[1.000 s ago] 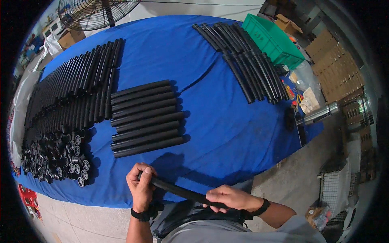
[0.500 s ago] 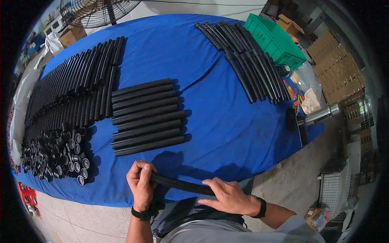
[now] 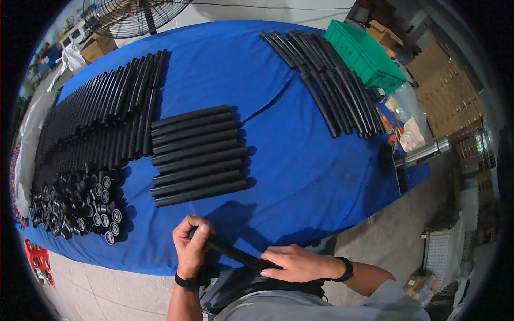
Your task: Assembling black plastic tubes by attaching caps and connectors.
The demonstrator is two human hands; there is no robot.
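Observation:
A black tube [image 3: 233, 252] is held in front of my body at the near edge of the table. My left hand [image 3: 191, 246] is closed around its left end, the thumb lying on top. At the other end my right hand [image 3: 297, 263] grips it, fingers over the top and thumb below, covering that tip. Just beyond my hands, a row of several similar black tubes [image 3: 201, 155] lies side by side on the blue cloth. To the left of that row is a heap of small black round caps [image 3: 101, 206] with pale rings on their faces.
A blue cloth [image 3: 300, 187] covers the table. Many black tubes [image 3: 107, 109] lie at the left, and more with collars [image 3: 337, 88] at the far right. A green crate [image 3: 364, 56], a metal cylinder fixture [image 3: 425, 152] and cardboard [image 3: 444, 83] stand right; a fan [image 3: 134, 16] stands far left.
My right hand has closed from a looser, spread grip onto the tube's end and shifted slightly lower. The tube now slants down more to the right. My left hand keeps its hold.

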